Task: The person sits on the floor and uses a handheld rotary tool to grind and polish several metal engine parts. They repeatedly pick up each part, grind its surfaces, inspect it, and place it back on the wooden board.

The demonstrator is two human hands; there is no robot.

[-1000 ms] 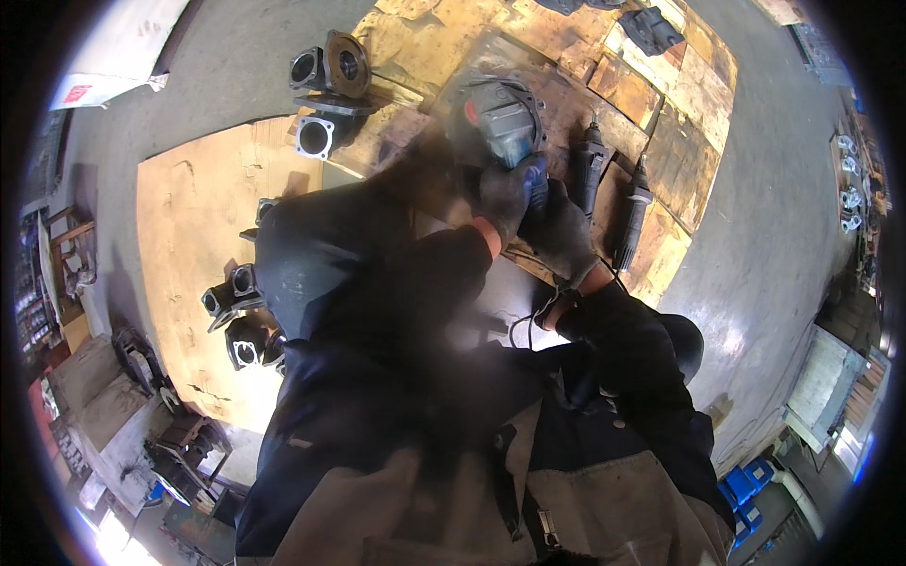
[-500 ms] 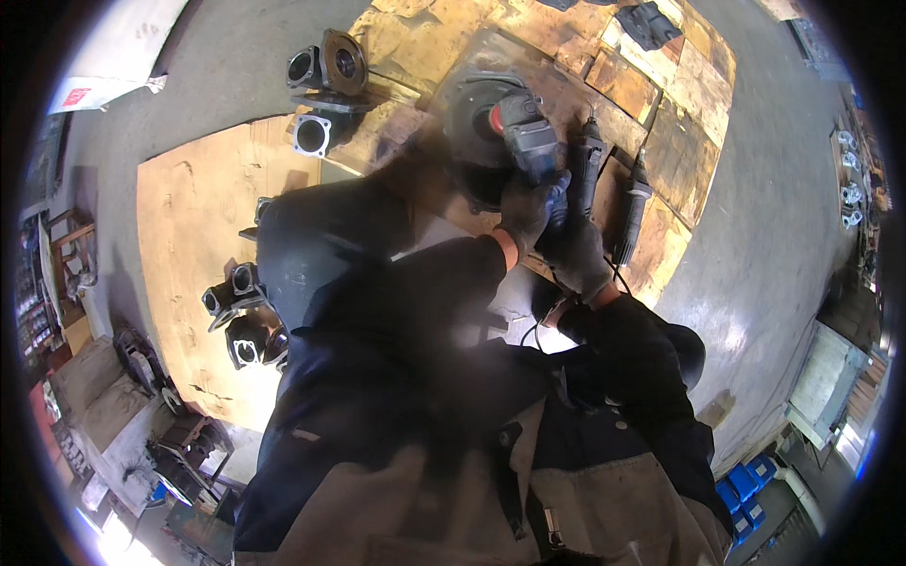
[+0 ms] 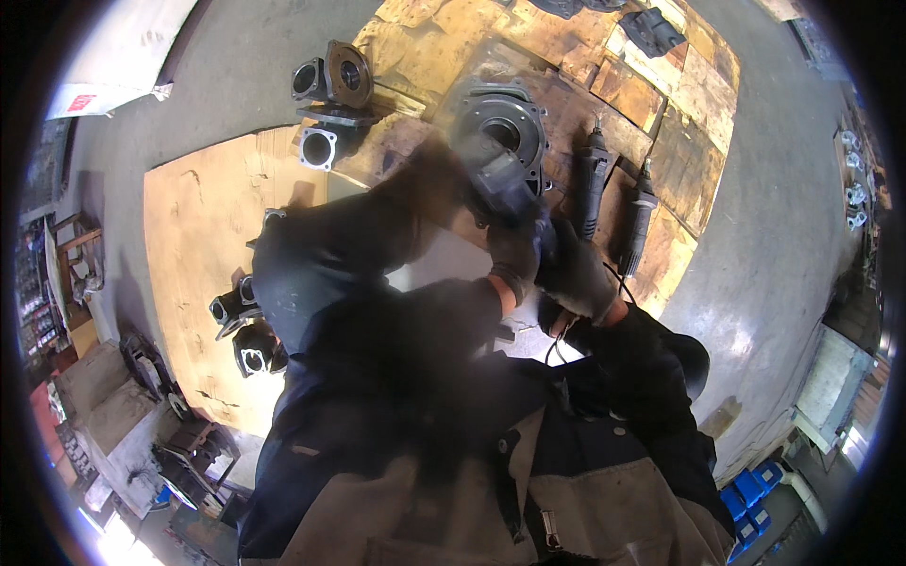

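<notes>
Grey cast metal makes up the round flanged housing (image 3: 503, 127) lying on cardboard sheets (image 3: 203, 245) on the floor; it looks heavy, stiff and hard-edged, best gripped by its flange. Both gloved hands clench a handheld grinder (image 3: 505, 184) whose head sits at the housing's near edge: left hand (image 3: 514, 257) wraps the body, right hand (image 3: 578, 275) grips behind, arms bent inward. Two more power tools (image 3: 613, 193) lie just beside.
</notes>
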